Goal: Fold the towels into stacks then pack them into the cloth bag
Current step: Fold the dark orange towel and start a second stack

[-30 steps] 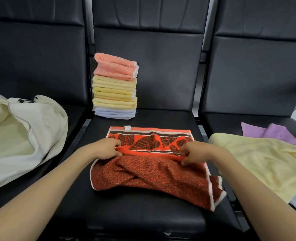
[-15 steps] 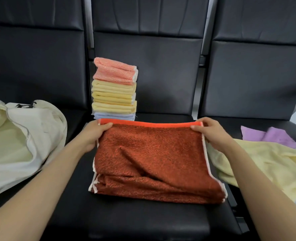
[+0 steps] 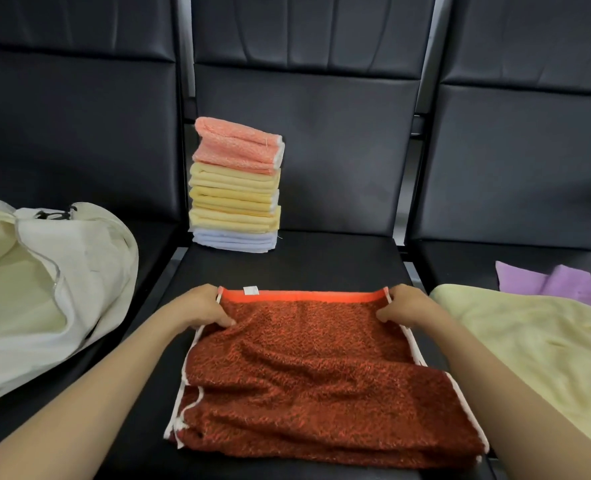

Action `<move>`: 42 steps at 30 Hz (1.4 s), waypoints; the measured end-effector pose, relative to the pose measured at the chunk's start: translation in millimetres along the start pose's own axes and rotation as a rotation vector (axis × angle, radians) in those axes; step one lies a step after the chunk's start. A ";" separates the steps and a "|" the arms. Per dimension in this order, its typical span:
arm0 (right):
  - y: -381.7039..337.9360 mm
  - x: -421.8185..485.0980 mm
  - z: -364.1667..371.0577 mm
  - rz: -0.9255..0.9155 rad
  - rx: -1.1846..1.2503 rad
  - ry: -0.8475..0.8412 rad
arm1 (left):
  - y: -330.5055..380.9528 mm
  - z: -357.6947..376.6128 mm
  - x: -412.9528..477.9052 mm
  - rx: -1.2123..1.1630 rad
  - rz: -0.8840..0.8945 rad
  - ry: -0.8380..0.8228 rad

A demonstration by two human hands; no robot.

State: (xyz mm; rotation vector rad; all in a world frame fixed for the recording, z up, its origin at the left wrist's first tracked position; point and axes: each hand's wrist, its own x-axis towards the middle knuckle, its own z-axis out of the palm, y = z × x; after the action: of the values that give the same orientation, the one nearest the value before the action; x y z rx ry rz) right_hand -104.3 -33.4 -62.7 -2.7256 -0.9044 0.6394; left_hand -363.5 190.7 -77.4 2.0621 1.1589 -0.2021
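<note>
A rust-red towel with white side trim lies folded over on the middle black seat, its orange hem and small white tag along the far edge. My left hand grips its far left corner and my right hand grips its far right corner. Behind it, against the seat back, stands a stack of folded towels: pink on top, several yellow ones, pale blue at the bottom. The cream cloth bag lies open on the left seat.
On the right seat lie unfolded towels: a pale yellow one over a purple one. Black seat backs rise behind everything. A gap with metal framing separates the seats on each side.
Both hands folded the near half of the red towel over its patterned far half, then drew the far edge back toward me; the leaf pattern is now covered.
</note>
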 end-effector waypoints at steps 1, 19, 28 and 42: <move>0.0 -1.2 -1.1 0.009 0.015 -0.014 | -1.2 -0.4 -0.2 -0.027 0.004 0.004; 16.2 23.2 19.2 0.051 0.216 0.188 | -9.6 9.8 12.3 -0.067 -0.012 0.359; 20.8 4.7 -8.6 -0.008 0.376 0.207 | 0.9 -4.0 -3.3 -0.581 -0.031 0.092; 30.3 -94.6 -57.0 -0.219 0.962 0.207 | 14.5 -40.3 -95.9 -0.697 0.418 0.227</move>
State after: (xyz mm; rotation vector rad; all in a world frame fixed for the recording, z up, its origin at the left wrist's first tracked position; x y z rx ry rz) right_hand -130.3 -117.7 10.2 -1.7654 -0.5994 0.5379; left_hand -416.0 149.2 3.5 1.6567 0.7423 0.5747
